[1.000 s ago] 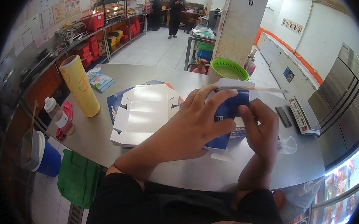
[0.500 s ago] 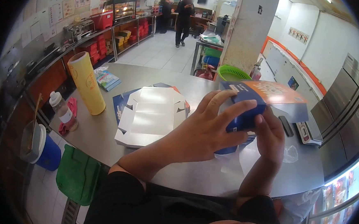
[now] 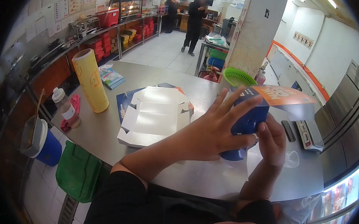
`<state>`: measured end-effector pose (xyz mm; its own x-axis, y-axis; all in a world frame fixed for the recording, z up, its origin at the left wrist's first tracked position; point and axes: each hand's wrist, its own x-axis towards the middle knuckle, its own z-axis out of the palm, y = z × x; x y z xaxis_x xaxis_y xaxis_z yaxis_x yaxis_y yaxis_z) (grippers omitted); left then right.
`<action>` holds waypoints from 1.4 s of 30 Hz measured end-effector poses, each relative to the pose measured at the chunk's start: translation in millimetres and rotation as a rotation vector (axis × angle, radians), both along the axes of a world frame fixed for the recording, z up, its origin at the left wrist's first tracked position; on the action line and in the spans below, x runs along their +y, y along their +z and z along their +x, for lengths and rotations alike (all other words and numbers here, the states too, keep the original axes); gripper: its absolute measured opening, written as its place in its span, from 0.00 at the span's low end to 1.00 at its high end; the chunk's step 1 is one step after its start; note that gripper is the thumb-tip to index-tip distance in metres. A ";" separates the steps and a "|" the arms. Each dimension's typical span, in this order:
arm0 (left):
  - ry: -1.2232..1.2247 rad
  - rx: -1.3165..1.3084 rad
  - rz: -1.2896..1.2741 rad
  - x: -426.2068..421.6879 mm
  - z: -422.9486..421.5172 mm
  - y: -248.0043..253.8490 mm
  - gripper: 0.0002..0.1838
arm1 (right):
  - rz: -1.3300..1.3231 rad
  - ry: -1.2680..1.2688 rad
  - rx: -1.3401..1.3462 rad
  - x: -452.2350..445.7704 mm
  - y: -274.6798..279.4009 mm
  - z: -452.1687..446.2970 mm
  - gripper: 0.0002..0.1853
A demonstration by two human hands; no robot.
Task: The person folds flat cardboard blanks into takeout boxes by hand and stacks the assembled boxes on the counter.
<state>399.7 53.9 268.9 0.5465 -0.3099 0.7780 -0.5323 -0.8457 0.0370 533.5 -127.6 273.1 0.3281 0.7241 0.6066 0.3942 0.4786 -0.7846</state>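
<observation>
Left hand (image 3: 213, 130), fingers splayed, and right hand (image 3: 272, 141) are both clamped on a blue box (image 3: 250, 122) with an orange panel (image 3: 285, 94). The box is held over the table (image 3: 144, 75), right of a white-lined carton (image 3: 155, 113) laid open.

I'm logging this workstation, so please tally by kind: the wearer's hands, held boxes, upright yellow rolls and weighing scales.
Left hand, right hand: 2
Held blue-and-orange box: 1
Yellow roll: 1
Weighing scale: 1
Total: 5
</observation>
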 end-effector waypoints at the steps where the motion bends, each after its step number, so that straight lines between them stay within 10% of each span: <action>1: -0.022 -0.032 -0.002 0.0 1.9 -3.1 0.30 | 0.026 -0.066 -0.094 1.4 1.0 -4.9 0.18; 10: 0.088 -0.120 0.066 0.8 5.9 -9.8 0.30 | -0.175 -0.362 -0.405 -8.2 4.6 -3.0 0.15; 15: 0.138 -0.165 -0.023 9.6 -7.5 2.7 0.31 | 0.309 -0.270 -0.286 -10.1 -2.9 22.2 0.30; 17: 0.199 -0.185 -0.050 11.1 -9.0 4.8 0.32 | 0.417 -0.008 -0.407 -4.5 1.3 25.2 0.24; 20: 0.264 -0.232 -0.083 12.4 -4.9 1.8 0.35 | 0.256 -0.260 -0.653 0.1 10.0 -5.1 0.16; 27: 0.403 -0.272 -0.061 12.4 2.4 -5.7 0.39 | 0.019 -0.554 -0.132 19.0 -3.7 -8.3 0.12; 42: 0.203 -0.318 0.041 16.5 22.0 -16.7 0.33 | -0.009 -0.484 -0.394 14.4 6.2 -15.1 0.12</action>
